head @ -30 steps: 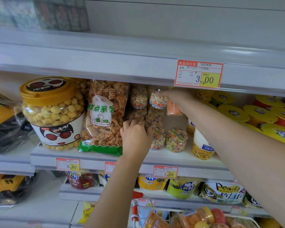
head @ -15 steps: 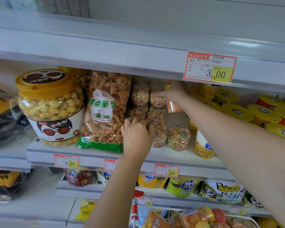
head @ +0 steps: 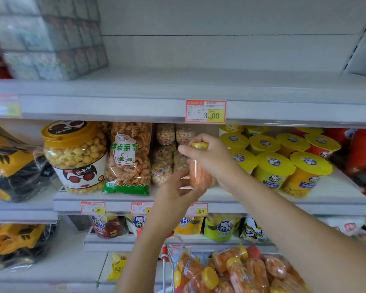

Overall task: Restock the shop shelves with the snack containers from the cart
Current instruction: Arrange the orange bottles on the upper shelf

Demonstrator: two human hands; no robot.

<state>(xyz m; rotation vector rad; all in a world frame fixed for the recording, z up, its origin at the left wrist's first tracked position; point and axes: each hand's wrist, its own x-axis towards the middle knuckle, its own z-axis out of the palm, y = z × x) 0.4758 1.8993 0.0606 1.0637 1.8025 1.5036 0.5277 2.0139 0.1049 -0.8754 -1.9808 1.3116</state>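
Note:
My right hand [head: 211,157] grips an orange snack jar [head: 199,176] with a yellow lid, held upright just in front of the middle shelf [head: 241,196]. My left hand [head: 178,191] reaches up under it, fingers loosely spread and touching the jar's lower part. Behind the jar stand stacked small clear jars of coloured snacks [head: 164,157]. At the bottom right, the cart [head: 167,256] holds several more orange jars [head: 241,271] with yellow lids.
A large popcorn tub [head: 74,155] and a bag of twisted snacks [head: 129,157] fill the shelf's left part. Yellow-lidded cups [head: 283,161] crowd the right. The upper shelf [head: 220,85] holds boxes [head: 51,39] at the left. Toy trucks in bags [head: 11,166] sit far left.
My right hand has pulled the orange jar out from deep in the shelf toward me. My left hand left the small jars and came up under the orange jar. The camera tilted up.

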